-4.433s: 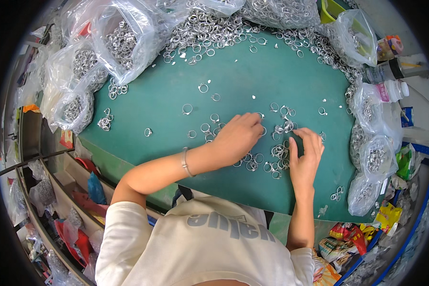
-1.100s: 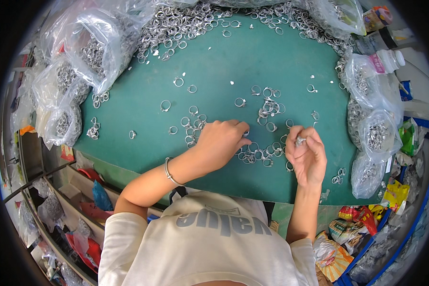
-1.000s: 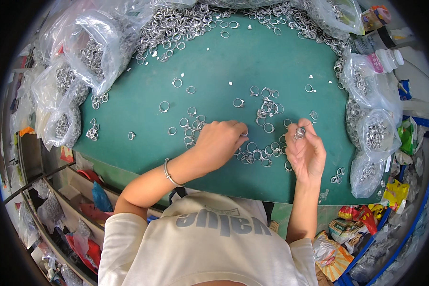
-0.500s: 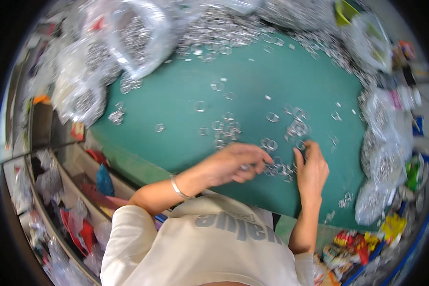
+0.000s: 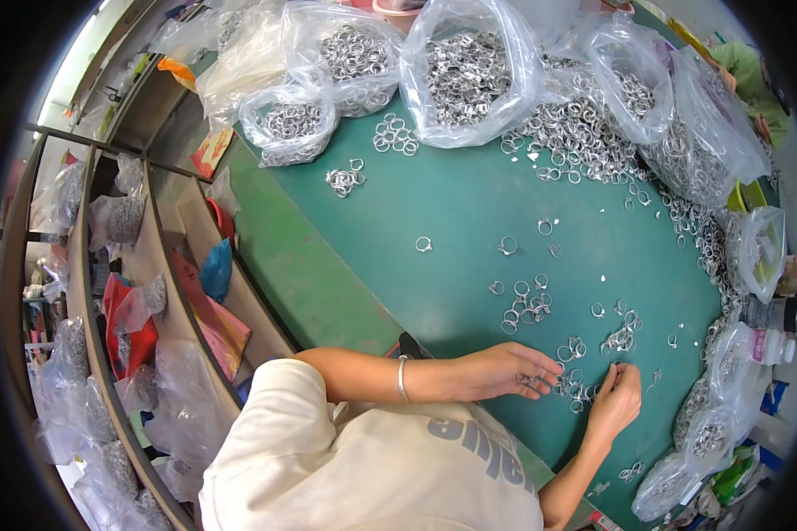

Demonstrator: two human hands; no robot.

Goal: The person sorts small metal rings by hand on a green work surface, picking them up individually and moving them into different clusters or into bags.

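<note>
Metal rings (image 5: 572, 389) — left hand (image 5: 505, 370) fingers spread on them; right hand (image 5: 618, 400) fingers pinching one.

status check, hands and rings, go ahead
Left hand fingertips down on small metal rings. Right hand pinching at the same cluster, grip unclear. Loose rings on the green mat, nothing blocking.

Left forearm enters from the lower centre and runs level toward the right, bare, with a thin bracelet (image 5: 402, 379) at the wrist; the left hand (image 5: 503, 370) lies palm down, fingers (image 5: 543, 366) extended and slightly spread, tips lowered to the surface. Right forearm rises steeply from the lower right edge, elbow bent; the right hand (image 5: 617, 403) is upright with fingers curled inward and tips pinched together at the top. The two hands sit near each other, not touching.
</note>
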